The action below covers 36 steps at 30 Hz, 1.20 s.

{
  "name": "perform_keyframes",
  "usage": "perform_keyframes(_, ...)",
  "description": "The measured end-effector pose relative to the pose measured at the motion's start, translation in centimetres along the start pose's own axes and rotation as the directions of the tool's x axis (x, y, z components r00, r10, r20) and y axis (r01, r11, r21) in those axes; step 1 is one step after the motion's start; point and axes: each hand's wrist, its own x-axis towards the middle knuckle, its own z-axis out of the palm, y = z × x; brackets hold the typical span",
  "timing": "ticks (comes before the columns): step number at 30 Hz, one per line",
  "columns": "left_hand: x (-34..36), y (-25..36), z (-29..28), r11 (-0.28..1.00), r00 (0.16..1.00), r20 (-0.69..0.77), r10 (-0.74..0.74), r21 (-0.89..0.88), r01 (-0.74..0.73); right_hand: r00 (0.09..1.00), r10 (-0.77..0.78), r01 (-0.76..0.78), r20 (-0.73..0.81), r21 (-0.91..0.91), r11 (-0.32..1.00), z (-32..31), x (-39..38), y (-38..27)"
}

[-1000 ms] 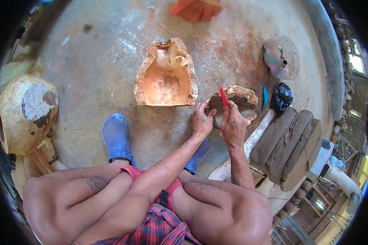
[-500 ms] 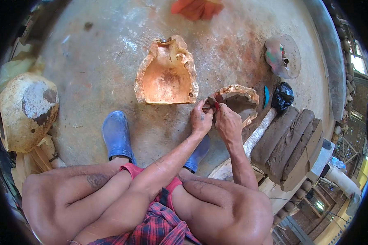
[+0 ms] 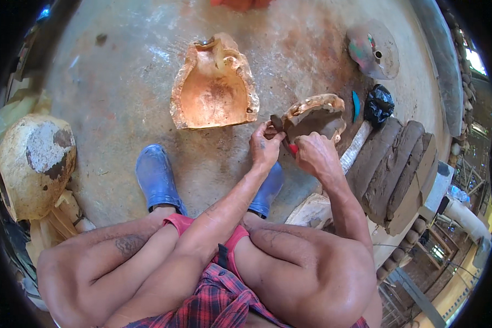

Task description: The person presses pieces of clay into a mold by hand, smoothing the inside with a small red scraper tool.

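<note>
My left hand pinches a small dark lump of clay between thumb and fingers, beside the left rim of a mould piece. That mould piece has a rough, pale orange rim, and grey-brown clay lines its inside. Over its near edge, my right hand is closed around a small red tool; only a bit of red shows, so its kind is hidden. A larger hollow mould half lies open side up on the floor, left of my hands.
Thick dark clay slabs lie at right, near a black plastic bag and a blue strip. A stained rounded piece with a hole sits farther off. A big pale mould stands at left. My blue boots flank the middle.
My hands have drawn apart: the right one has shifted right, over the mould piece's near edge, with the red tool. My left hand still holds the clay. The whole view has tilted slightly.
</note>
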Motion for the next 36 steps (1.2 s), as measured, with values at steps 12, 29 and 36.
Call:
perform_keyframes(12, -0.5, 1.8, -1.9, 0.998, 0.998, 0.008, 0.055, -0.029, -0.055, 0.787, 0.495, -0.086, -0.369, 0.728, 0.68, 1.0, -9.4, 6.2)
perform_keyframes(29, -2.6, 8.5, 1.0, 0.976, 0.968, 0.124, 0.218, -0.021, -0.217, 0.096, 0.736, -0.397, -0.67, 0.652, 0.646, 16.6, -7.4, 7.2)
perform_keyframes(36, -3.6, 14.4, 3.4, 0.951, 0.905, 0.416, -0.092, -0.233, 0.204, 0.325, 0.665, 0.139, -0.672, 0.73, 0.669, 8.5, -8.3, 0.4)
